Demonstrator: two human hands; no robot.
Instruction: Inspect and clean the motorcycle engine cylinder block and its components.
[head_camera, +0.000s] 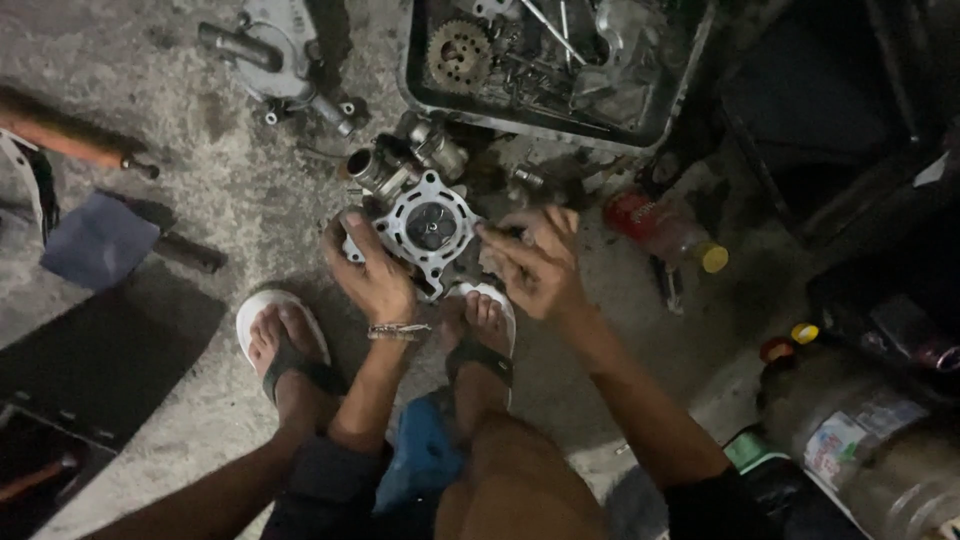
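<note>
Grey metal engine cylinder block (430, 228) with gasket seated on top: our left hand (375, 275) grips its side, right hand (535, 262) fingertips press edge; loose parts remain in black tray (560, 125).

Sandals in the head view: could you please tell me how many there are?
2: the left sandal beside the left hand, the right sandal below the right hand.
</note>
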